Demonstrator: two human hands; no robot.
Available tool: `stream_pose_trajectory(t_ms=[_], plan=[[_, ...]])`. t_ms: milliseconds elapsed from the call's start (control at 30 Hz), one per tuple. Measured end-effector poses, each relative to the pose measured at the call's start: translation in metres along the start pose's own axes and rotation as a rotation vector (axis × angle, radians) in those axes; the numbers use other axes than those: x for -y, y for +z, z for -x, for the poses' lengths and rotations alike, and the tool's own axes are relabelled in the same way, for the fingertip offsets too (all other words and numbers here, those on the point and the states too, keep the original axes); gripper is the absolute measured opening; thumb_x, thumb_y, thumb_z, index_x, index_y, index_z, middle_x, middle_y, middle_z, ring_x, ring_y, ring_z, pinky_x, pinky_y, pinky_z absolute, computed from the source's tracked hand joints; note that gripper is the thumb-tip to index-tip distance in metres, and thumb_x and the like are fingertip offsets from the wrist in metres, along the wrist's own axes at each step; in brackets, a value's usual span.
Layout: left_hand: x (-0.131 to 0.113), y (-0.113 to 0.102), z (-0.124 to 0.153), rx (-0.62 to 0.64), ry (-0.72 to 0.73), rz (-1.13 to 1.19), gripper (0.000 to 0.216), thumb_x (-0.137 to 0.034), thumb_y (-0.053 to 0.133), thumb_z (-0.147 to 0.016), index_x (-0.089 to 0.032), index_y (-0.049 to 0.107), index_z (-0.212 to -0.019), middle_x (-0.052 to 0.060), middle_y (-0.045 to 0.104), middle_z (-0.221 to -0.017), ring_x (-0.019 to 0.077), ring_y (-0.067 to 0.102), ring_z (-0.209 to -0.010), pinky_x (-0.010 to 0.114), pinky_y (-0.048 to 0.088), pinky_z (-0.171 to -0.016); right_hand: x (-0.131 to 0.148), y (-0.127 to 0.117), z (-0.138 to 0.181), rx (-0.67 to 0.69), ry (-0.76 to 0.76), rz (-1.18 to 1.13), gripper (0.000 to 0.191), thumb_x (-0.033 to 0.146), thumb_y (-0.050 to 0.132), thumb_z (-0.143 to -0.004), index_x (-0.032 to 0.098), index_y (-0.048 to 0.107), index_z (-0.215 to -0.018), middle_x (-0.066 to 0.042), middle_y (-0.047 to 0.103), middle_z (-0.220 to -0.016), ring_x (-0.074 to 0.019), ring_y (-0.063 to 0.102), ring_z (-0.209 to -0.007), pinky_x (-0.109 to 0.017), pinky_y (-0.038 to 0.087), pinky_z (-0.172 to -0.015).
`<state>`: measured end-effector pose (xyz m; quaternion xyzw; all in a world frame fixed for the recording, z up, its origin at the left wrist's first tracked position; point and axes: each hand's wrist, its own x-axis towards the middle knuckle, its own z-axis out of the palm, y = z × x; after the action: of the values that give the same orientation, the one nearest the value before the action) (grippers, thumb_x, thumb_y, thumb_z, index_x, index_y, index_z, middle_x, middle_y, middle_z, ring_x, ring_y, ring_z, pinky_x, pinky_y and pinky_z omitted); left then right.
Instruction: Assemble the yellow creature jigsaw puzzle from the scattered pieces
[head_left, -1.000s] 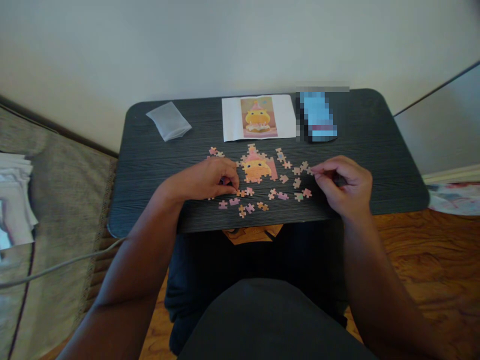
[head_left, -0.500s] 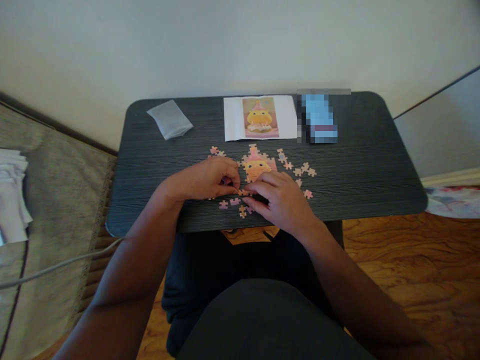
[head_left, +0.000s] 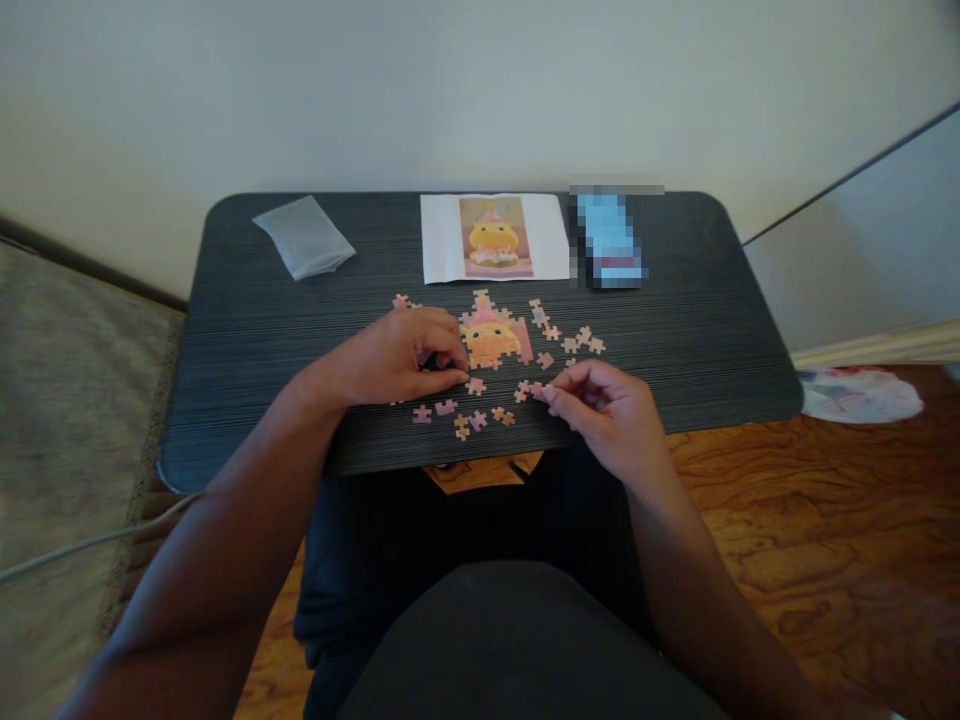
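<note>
A partly joined jigsaw puzzle with a yellow animal face lies on the dark table, loose pieces around it. My left hand rests at the puzzle's left edge, fingers curled and thumb close to the index finger; whatever they may hold is hidden. Just past its thumb tip lies a loose pinkish piece. To the lower right of the puzzle, my right hand pinches a pink puzzle piece between thumb and fingertips, with another piece right beside it.
Behind the puzzle lies a white sheet with the printed picture. A clear plastic sleeve is at the back left, and a blurred-out blue object at the back right. More loose pieces lie on the right; the table's front edge is close.
My right hand has moved right, away from my left hand, and now pinches a pink piece. The view has shifted, so the table appears further left. My left hand stays by the puzzle.
</note>
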<state>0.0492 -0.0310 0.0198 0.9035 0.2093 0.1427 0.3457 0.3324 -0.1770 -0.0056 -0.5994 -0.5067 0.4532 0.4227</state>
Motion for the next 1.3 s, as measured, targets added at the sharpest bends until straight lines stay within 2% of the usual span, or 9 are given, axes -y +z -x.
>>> stream_pose_trajectory(t_ms=[133, 233, 300, 433, 567, 733, 1000, 1133, 1300], plan=[[-0.001, 0.008, -0.004, -0.093, 0.057, 0.005, 0.016, -0.026, 0.073, -0.103, -0.022, 0.083, -0.091, 0.003, 0.077, -0.087, 0.016, 0.069, -0.082, 0.032, 0.051, -0.076, 0.0, -0.004, -0.003, -0.116, -0.067, -0.095, 0.017, 0.035, 0.091, -0.09, 0.028, 0.081, -0.101, 0.001, 0.081, -0.085, -0.0161, 0.074, -0.073, -0.031, 0.06, -0.065], [-0.002, 0.011, -0.007, -0.148, 0.09, 0.009, 0.016, -0.028, 0.073, -0.103, -0.022, 0.082, -0.091, 0.004, 0.078, -0.087, 0.0168, 0.071, -0.081, 0.034, 0.053, -0.075, 0.002, 0.0, -0.009, -0.106, -0.073, -0.084, 0.02, 0.035, 0.087, -0.095, 0.031, 0.085, -0.114, 0.0, 0.085, -0.094, -0.0184, 0.079, -0.079, -0.037, 0.07, -0.075], [-0.003, 0.013, -0.008, -0.192, 0.096, 0.002, 0.016, -0.03, 0.073, -0.103, -0.022, 0.082, -0.092, 0.005, 0.078, -0.087, 0.0173, 0.071, -0.081, 0.035, 0.054, -0.074, 0.001, 0.003, -0.013, -0.101, -0.063, -0.089, 0.017, 0.038, 0.087, -0.095, 0.031, 0.087, -0.111, -0.001, 0.086, -0.097, -0.019, 0.081, -0.078, -0.04, 0.073, -0.076], [-0.009, 0.021, -0.012, -0.286, 0.136, -0.02, 0.013, -0.025, 0.074, -0.103, -0.019, 0.084, -0.097, 0.006, 0.079, -0.088, 0.0169, 0.071, -0.08, 0.035, 0.055, -0.074, 0.002, 0.007, -0.022, -0.068, -0.034, -0.201, 0.022, 0.043, 0.092, -0.091, 0.027, 0.086, -0.105, -0.002, 0.087, -0.092, -0.0178, 0.082, -0.075, -0.035, 0.073, -0.074], [-0.015, 0.032, -0.015, -0.381, 0.197, -0.072, 0.009, -0.027, 0.079, -0.101, -0.02, 0.084, -0.101, 0.005, 0.081, -0.091, 0.0173, 0.074, -0.084, 0.034, 0.057, -0.077, 0.007, 0.012, -0.026, -0.024, 0.069, -0.332, 0.033, 0.047, 0.096, -0.086, 0.025, 0.078, -0.102, -0.004, 0.089, -0.099, -0.0193, 0.086, -0.082, -0.031, 0.073, -0.071], [-0.022, 0.04, -0.018, -0.452, 0.251, -0.178, 0.019, -0.034, 0.081, -0.103, -0.02, 0.082, -0.117, 0.008, 0.085, -0.104, 0.0202, 0.078, -0.094, 0.036, 0.061, -0.084, 0.012, 0.022, -0.026, 0.021, 0.053, -0.347, 0.045, 0.045, 0.093, -0.09, 0.03, 0.075, -0.128, 0.0, 0.088, -0.1, -0.0182, 0.085, -0.084, -0.034, 0.074, -0.078], [-0.022, 0.049, -0.021, -0.482, 0.262, -0.378, 0.017, -0.035, 0.073, -0.108, -0.019, 0.08, -0.106, 0.007, 0.083, -0.096, 0.0219, 0.076, -0.088, 0.039, 0.06, -0.081, 0.022, 0.035, -0.022, -0.001, 0.029, -0.299, 0.037, 0.048, 0.09, -0.092, 0.032, 0.076, -0.123, 0.001, 0.087, -0.098, -0.0199, 0.083, -0.081, -0.04, 0.075, -0.078], [-0.024, 0.05, -0.022, -0.46, 0.234, -0.368, 0.015, -0.035, 0.07, -0.109, -0.023, 0.08, -0.109, 0.006, 0.084, -0.1, 0.0218, 0.075, -0.089, 0.041, 0.061, -0.084, 0.022, 0.034, -0.023, 0.03, 0.03, -0.284, 0.036, 0.049, 0.086, -0.095, 0.032, 0.073, -0.125, 0.002, 0.084, -0.093, -0.0192, 0.082, -0.078, -0.038, 0.075, -0.076], [-0.026, 0.051, -0.023, -0.458, 0.267, -0.342, 0.014, -0.029, 0.069, -0.11, -0.02, 0.079, -0.107, 0.008, 0.082, -0.1, 0.0222, 0.074, -0.089, 0.04, 0.059, -0.083, 0.017, 0.031, -0.022, 0.06, 0.03, -0.313, 0.035, 0.054, 0.085, -0.096, 0.029, 0.072, -0.118, 0.001, 0.082, -0.094, -0.0197, 0.084, -0.086, -0.035, 0.075, -0.075]])
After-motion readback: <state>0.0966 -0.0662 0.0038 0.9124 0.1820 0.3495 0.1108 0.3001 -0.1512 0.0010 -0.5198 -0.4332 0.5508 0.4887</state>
